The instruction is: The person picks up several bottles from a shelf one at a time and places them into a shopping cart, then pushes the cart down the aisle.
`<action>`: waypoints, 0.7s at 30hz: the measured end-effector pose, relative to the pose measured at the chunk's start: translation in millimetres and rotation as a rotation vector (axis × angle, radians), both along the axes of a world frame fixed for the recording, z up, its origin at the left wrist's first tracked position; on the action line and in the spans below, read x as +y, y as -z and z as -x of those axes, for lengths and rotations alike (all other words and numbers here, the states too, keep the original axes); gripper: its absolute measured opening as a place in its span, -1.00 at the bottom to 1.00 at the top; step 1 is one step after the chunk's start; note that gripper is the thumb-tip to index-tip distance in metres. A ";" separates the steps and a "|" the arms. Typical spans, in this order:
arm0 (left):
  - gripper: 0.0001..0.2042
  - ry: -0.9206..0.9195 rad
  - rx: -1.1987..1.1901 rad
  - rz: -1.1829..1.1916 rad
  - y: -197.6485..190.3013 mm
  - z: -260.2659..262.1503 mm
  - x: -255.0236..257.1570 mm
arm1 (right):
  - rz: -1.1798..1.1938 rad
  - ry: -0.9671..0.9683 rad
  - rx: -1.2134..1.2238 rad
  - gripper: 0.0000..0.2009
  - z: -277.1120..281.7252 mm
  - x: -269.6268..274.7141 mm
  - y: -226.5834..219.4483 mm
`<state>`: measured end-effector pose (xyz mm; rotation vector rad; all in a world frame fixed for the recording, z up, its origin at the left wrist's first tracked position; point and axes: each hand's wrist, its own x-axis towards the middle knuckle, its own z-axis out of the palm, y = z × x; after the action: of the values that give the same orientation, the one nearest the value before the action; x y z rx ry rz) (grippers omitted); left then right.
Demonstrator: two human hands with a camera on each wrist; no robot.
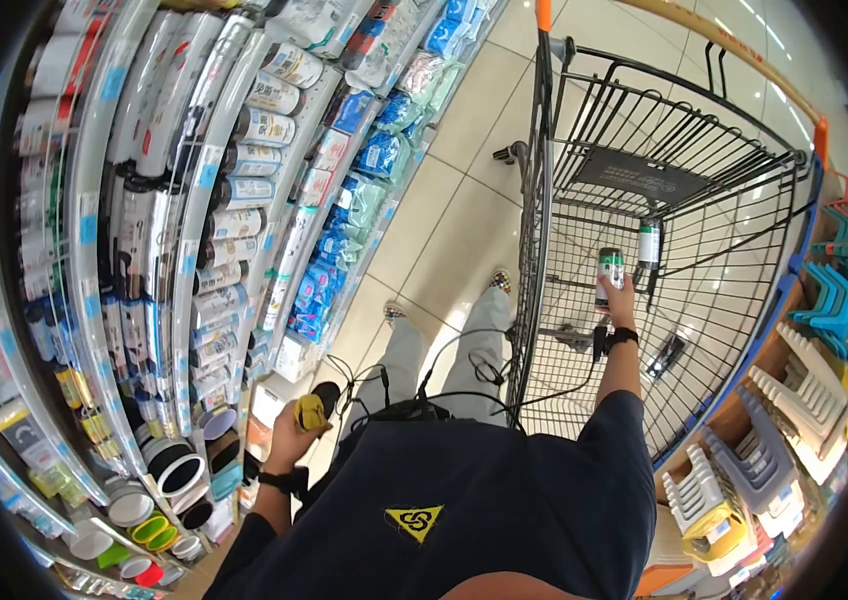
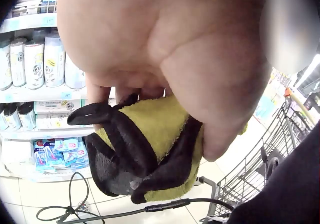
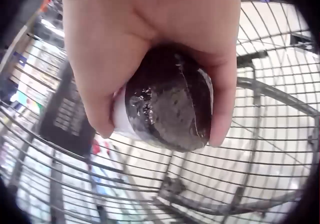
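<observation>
The left hand [image 1: 291,440] grips a folded yellow cloth with black trim [image 2: 155,129], held beside the shelves; its thumb and fingers lie on opposite sides of the bundle. Over the inside of the cart, the right hand [image 1: 619,300] holds a cylindrical pack with a green and white label [image 1: 610,265]. In the right wrist view the pack's dark wrapped end [image 3: 172,106] shows between thumb and fingers. A second green and white cylinder [image 1: 649,243] is in the cart near its far side, apart from the hand.
The black wire cart [image 1: 674,175] stands at the right. Shelves of rolled packs [image 1: 264,127] and blue packets [image 1: 381,153] line the left. Plastic stools [image 1: 829,305] are stacked beyond the cart. Black cables [image 1: 489,370] hang at the waist.
</observation>
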<state>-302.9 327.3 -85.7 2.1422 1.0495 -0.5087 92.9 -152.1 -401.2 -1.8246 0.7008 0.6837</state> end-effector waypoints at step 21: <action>-0.54 -0.438 -0.635 0.078 90.4 188.6 144.6 | -0.660 -0.522 -1.072 -0.29 104.6 345.9 -472.6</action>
<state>-491.5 471.9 -176.1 1.7403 1.0469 0.3171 -11.7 193.9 71.4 -1.4320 -0.6589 0.1265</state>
